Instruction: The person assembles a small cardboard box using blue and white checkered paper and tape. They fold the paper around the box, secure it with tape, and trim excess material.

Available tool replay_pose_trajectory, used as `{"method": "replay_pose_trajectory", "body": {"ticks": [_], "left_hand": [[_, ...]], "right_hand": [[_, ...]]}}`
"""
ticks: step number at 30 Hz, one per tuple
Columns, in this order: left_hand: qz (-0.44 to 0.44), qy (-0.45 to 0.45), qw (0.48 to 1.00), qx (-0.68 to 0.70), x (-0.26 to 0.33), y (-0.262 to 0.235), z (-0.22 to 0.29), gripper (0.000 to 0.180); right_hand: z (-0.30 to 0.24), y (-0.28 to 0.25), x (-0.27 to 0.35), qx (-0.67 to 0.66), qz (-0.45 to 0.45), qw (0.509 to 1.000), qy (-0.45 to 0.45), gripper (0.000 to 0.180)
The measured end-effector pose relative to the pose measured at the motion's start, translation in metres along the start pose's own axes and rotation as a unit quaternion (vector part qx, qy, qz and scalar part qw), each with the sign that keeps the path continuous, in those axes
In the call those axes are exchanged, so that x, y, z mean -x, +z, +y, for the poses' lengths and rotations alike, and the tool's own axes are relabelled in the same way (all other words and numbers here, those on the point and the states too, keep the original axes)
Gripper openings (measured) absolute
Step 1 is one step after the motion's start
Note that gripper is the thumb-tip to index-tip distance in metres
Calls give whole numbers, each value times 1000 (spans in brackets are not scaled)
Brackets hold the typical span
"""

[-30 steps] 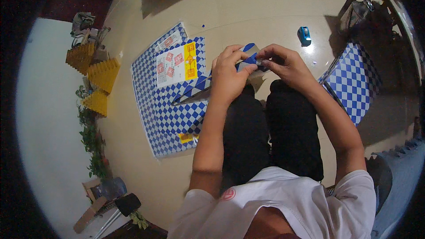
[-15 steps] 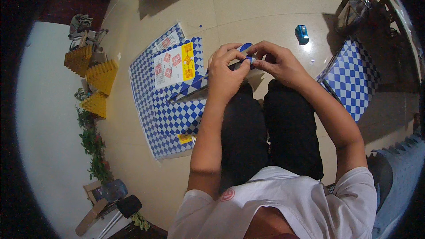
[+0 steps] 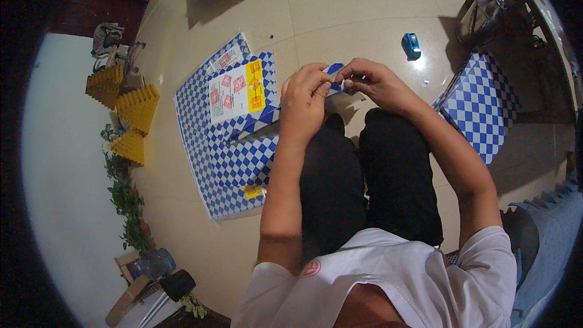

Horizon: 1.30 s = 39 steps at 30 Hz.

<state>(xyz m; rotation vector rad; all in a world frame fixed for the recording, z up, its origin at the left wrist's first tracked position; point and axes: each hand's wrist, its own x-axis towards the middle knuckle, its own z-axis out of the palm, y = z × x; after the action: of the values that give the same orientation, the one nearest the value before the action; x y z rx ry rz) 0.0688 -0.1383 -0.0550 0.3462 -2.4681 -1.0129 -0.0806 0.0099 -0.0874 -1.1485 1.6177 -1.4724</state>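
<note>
Left hand: bent over the checked piece; grip narrow, thumb drawn in toward the fingers, apparently holding it.
Right hand: just beside the left, pinching the right-hand end between thumb and forefinger; too hidden to tell exactly which edge.
Checked piece: blue and white, up in front of the knees, seeming to run leftward behind the left hand; cannot tell whether joined to the pack.
Checked pack: spread flat on the floor to the left, with a white-and-yellow printed sheet on top.
Checked stack: leaning or lying at the right, well apart from the pack; finished or waiting, impossible to tell.
Blue tool: on the floor beyond the right hand, in neither grip.
Done at this end: by the look of it, picked up and secured in both grips.
Left at this end: judged mid-handling, neither released nor laid down.
Overall count: not to be read from the pack or the stack.
</note>
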Motion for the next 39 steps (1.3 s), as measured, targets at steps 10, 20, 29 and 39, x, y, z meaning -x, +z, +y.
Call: {"method": "replay_pose_trajectory", "body": {"ticks": [10, 20, 29, 39], "left_hand": [[160, 49, 981, 95, -13, -10, 28, 11], [146, 31, 981, 126, -10, 2, 21, 12], [172, 46, 974, 138, -23, 13, 13, 16], [182, 45, 972, 138, -25, 31, 13, 21]], "right_hand": [[-47, -1, -17, -67, 55, 995, -44, 22], [-33, -2, 0, -63, 74, 994, -58, 31], [-35, -6, -4, 9, 78, 992, -101, 31], [-28, -10, -2, 135, 129, 969, -164, 24]]}}
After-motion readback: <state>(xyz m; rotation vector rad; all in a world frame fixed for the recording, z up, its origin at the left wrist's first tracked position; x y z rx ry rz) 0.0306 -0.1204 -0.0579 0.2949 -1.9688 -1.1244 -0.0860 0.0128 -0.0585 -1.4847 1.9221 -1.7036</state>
